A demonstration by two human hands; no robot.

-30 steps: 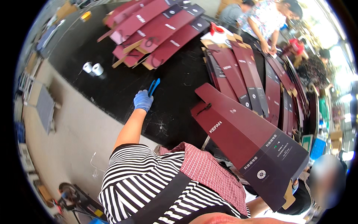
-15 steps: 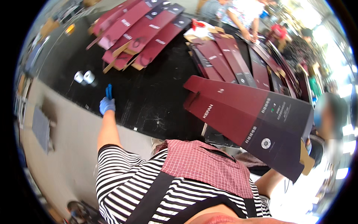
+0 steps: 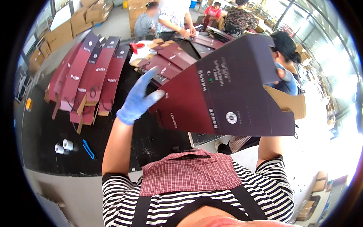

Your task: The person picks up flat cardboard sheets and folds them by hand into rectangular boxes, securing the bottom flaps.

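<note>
Box (image 3: 227, 94), one, maroon and dark grey, raised over near edge of black table (image 3: 41, 132), toward right. Right hand (image 3: 288, 84), blue-gloved, grips its open dark end. Left hand (image 3: 138, 100), blue-gloved, at maroon end, thumb and fingers spread wide; cannot tell whether touching. Toward table's near left corner: two white rolls (image 3: 68, 144), one blue tool (image 3: 89, 150) near them. Two piles of boxes (image 3: 89, 75), one toward left edge, one toward far edge; overlap hides exact count.
</note>
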